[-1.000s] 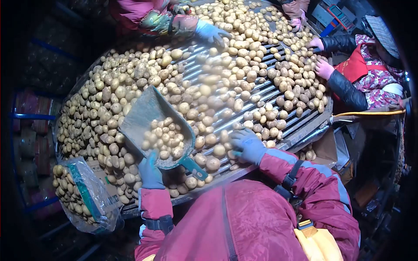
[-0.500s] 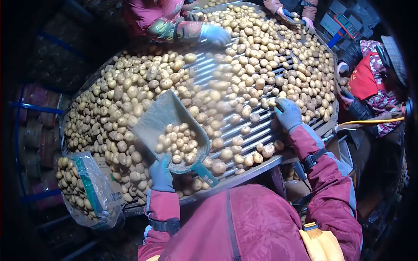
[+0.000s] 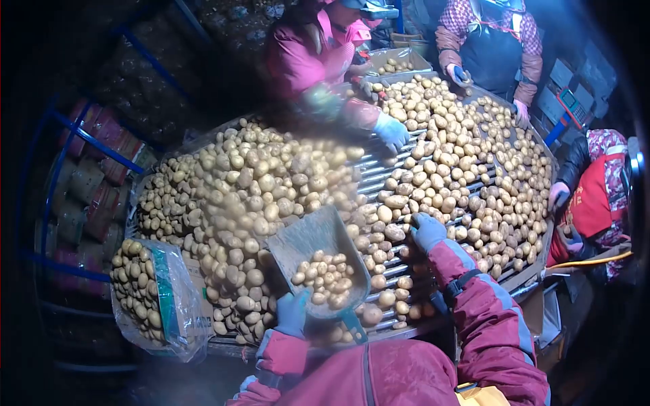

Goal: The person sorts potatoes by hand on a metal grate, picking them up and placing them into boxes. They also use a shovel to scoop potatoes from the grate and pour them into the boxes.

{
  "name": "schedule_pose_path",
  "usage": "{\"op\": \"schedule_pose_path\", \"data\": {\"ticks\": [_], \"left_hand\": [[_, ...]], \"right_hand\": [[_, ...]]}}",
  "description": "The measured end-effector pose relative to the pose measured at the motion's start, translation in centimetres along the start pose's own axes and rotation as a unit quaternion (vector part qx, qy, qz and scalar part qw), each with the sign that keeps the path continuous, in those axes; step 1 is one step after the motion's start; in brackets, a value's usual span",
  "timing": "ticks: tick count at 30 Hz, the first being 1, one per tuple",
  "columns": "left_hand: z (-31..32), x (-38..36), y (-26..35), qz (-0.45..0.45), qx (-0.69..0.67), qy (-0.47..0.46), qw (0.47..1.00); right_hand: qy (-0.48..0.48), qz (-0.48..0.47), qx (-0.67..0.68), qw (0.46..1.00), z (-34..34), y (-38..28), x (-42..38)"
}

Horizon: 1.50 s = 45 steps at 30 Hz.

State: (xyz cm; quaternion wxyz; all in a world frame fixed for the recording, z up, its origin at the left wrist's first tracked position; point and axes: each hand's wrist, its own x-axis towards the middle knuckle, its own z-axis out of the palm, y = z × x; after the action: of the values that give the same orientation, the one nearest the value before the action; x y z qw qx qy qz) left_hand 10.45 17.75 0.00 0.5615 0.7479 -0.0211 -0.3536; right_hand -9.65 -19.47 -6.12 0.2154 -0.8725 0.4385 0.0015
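Observation:
My left hand (image 3: 292,312), in a blue glove, grips the near rim of a grey-green scoop (image 3: 308,240) that holds a heap of small potatoes (image 3: 323,276). The scoop rests on the roller table (image 3: 379,177), its teal handle pointing toward me. My right hand (image 3: 428,231), also gloved, lies palm down among the loose potatoes (image 3: 467,183) on the rollers, a little right of the scoop. Whether it grips one I cannot tell. A big pile of potatoes (image 3: 250,183) rises at the left of the table.
A clear plastic bag of potatoes (image 3: 145,294) hangs at the table's near-left corner. Three other people stand round the far and right sides, one gloved hand (image 3: 391,130) reaching onto the rollers. Blue rack bars and stacked sacks (image 3: 88,176) stand at left.
My head has drawn back and tipped up, so the table sits lower and farther people show. My right hand moved from the near edge out onto the rollers. The scoop stays held.

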Motion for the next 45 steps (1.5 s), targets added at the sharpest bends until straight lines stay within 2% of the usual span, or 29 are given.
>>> {"op": "schedule_pose_path", "data": {"ticks": [3,7,10,11,12,13,14,15,16,18,20,21,22,24,26,27,28,30,32,33,35,36,37,40,44,45], "left_hand": [[1.0,-1.1,1.8,0.002,-0.013,-0.008,1.0],[1.0,-0.3,0.7,0.011,-0.027,-0.019,0.999],[1.7,-0.5,1.2,0.036,-0.04,-0.018,0.998],[1.6,0.0,0.9,0.046,-0.026,-0.019,0.998],[1.6,0.1,0.6,0.05,-0.008,-0.024,0.998],[2.1,-0.3,1.2,0.03,-0.069,-0.041,0.996],[2.9,-0.8,2.6,0.017,-0.084,-0.056,0.995],[3.1,-0.8,3.0,0.012,-0.072,-0.068,0.995],[3.1,-0.9,3.1,0.007,-0.06,-0.077,0.995],[4.3,-1.3,4.1,0.004,-0.048,-0.086,0.995],[4.9,-0.9,4.2,0.008,-0.022,-0.087,0.996],[5.2,-0.7,4.2,-0.005,-0.024,-0.087,0.996],[5.4,-0.7,4.1,-0.019,-0.026,-0.085,0.996],[5.7,-0.4,3.8,-0.004,-0.021,-0.084,0.996],[5.8,-0.2,3.6,0.016,0.0,-0.088,0.996],[5.9,-0.4,3.6,0.001,-0.011,-0.087,0.996],[6.2,-0.7,3.9,-0.013,-0.022,-0.085,0.996],[6.5,-0.4,3.9,-0.017,-0.026,-0.086,0.996],[6.0,0.0,3.1,-0.005,-0.005,-0.088,0.996],[6.1,-0.3,3.1,-0.009,-0.004,-0.083,0.996],[6.6,-0.8,3.3,-0.012,-0.004,-0.072,0.997],[6.8,-0.8,3.1,-0.004,-0.004,-0.076,0.997],[6.8,-0.7,2.9,0.004,-0.003,-0.079,0.997],[7.0,-0.9,3.0,0.01,0.032,-0.082,0.996],[7.8,-1.1,3.0,0.007,0.059,-0.078,0.995],[8.1,-1.4,3.3,0.004,0.075,-0.078,0.994]], "right_hand": [[-0.026,0.017,-0.01,0.999,-0.3,-0.2,0.2],[-0.062,0.064,-0.015,0.996,-1.1,-1.1,0.1],[-0.108,0.081,0.027,0.991,-1.7,-2.2,-0.9],[-0.049,0.066,0.074,0.994,-1.5,-2.7,-2.0],[0.01,0.034,0.065,0.997,0.3,-1.9,-2.2],[-0.002,0.027,0.113,0.993,1.6,-0.8,-2.0],[0.032,0.028,0.132,0.99,0.3,-1.6,-3.3],[0.026,0.044,0.139,0.989,1.0,-0.8,-3.4],[0.047,0.04,0.205,0.977,2.6,0.7,-4.2],[0.065,0.049,0.199,0.977,2.2,1.7,-5.4],[0.028,0.064,0.419,0.905,1.7,3.8,-6.7],[-0.001,0.107,0.498,0.861,-0.8,3.8,-7.7],[0.013,0.132,0.531,0.837,-1.6,4.6,-8.5],[-0.03,0.232,0.666,0.708,-5.3,5.5,-10.0],[0.02,0.268,0.766,0.584,-7.8,5.0,-10.9],[-0.01,0.247,0.765,0.594,-6.1,8.1,-9.9],[-0.013,0.256,0.775,0.578,-6.2,8.9,-9.4],[-0.013,0.238,0.726,0.645,-6.6,10.1,-7.8],[0.045,0.185,0.501,0.844,-3.4,13.9,-3.6],[0.072,0.15,0.369,0.914,-2.1,15.0,-2.4],[0.064,0.133,0.175,0.973,-3.6,12.2,-0.9],[0.06,0.121,0.075,0.988,-3.9,11.1,-0.1],[0.05,0.113,0.058,0.991,-2.8,11.7,1.3],[-0.02,0.166,0.019,0.986,-4.1,11.2,2.1],[0.021,0.194,-0.036,0.98,-3.6,10.3,1.9],[-0.023,0.199,-0.009,0.98,-4.5,9.3,1.5]]}}
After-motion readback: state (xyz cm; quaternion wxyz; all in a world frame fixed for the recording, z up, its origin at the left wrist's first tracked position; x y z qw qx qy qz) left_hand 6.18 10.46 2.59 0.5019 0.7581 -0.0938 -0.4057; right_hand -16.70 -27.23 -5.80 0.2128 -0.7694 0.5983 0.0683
